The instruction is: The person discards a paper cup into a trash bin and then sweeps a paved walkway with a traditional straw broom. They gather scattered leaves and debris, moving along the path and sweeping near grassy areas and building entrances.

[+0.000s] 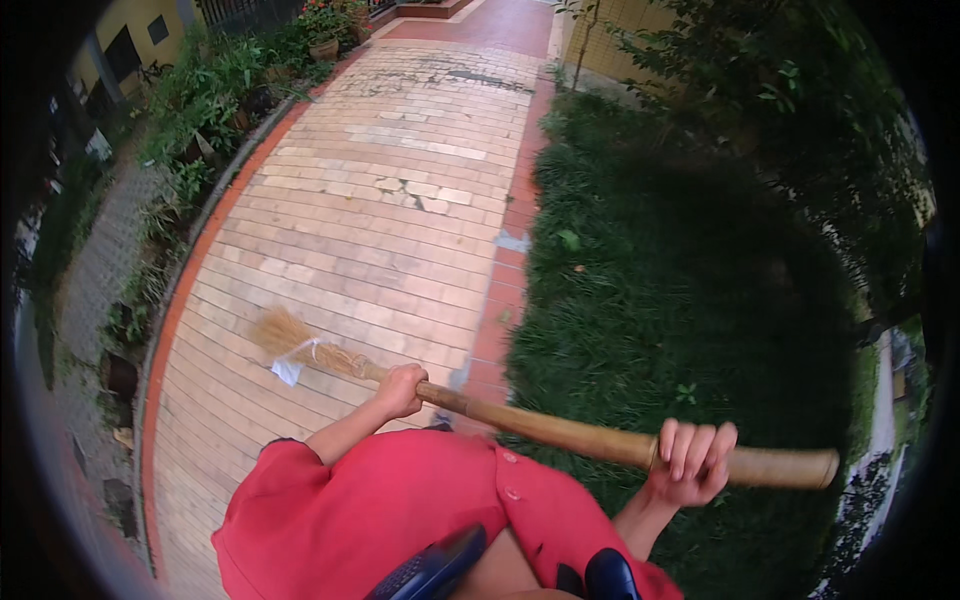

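A straw broom with a thick bamboo handle (555,433) runs across the front of my body, its butt end at the right. My left hand (403,391) is wrapped around the handle just above the broom head. Nearer the butt, my right hand (694,461) grips the same handle with the fingers curled over the top. The straw bristles (281,331) point left over the pale paving. A white tie circles the straw, and a white scrap (286,371) hangs or lies just below it; I cannot tell which.
A brick-paved path (360,225) stretches ahead between red borders. Dense dark grass (600,300) lines its right edge. Plants stand along the left kerb, with a flowerpot (324,49) farther up. Some paving bricks (409,191) are cracked. A yellow wall (619,41) rises at the far right.
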Action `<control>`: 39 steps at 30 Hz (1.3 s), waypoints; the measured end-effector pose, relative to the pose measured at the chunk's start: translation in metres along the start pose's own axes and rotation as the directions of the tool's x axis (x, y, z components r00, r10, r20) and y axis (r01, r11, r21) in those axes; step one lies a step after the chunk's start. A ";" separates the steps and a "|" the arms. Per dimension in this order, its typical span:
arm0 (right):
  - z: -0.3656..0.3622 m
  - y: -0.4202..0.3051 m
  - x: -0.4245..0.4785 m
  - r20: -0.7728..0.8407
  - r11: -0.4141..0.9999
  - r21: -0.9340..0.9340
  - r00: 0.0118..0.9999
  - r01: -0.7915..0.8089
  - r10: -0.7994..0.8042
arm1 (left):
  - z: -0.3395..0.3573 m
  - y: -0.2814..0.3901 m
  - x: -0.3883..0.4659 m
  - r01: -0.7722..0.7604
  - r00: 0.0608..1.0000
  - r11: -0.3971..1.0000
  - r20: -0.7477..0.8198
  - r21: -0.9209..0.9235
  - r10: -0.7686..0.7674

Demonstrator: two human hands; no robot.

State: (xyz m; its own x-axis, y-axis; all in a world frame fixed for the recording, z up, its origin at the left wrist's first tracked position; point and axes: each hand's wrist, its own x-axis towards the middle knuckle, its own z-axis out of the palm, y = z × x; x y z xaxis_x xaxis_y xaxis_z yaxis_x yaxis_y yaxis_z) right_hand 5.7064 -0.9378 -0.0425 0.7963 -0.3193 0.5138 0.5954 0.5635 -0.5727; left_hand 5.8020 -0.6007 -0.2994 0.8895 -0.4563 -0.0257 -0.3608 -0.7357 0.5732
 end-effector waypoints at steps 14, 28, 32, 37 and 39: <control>0.028 0.282 0.266 0.267 0.915 0.069 0.891 -0.398 0.367 | -0.039 -0.146 0.153 0.454 0.869 0.869 -0.119 -0.196 -0.481; -0.012 0.555 0.517 0.736 0.623 0.258 0.568 -0.739 0.369 | -0.157 -0.264 0.351 0.819 0.554 0.559 -0.075 -0.131 -0.829; -0.042 0.645 0.597 0.604 0.624 0.297 0.648 -0.723 0.463 | -0.170 -0.325 0.432 0.846 0.529 0.532 -0.070 -0.035 -0.846; -0.050 0.720 0.701 0.382 0.735 0.261 0.766 -0.626 0.517 | -0.230 -0.389 0.574 0.815 0.579 0.577 0.089 -0.045 -0.811; -0.051 0.741 0.746 0.369 0.797 0.224 0.806 -0.560 0.463 | -0.294 -0.385 0.649 0.758 0.649 0.652 0.150 -0.041 -0.746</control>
State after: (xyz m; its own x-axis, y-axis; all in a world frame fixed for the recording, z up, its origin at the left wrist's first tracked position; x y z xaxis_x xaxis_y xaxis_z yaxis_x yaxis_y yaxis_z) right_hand 6.7473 -0.7970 -0.1161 0.8778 0.2850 0.3850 0.0047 0.7986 -0.6018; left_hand 6.6005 -0.4665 -0.2960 0.8047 0.1774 -0.5666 0.4501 -0.8047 0.3872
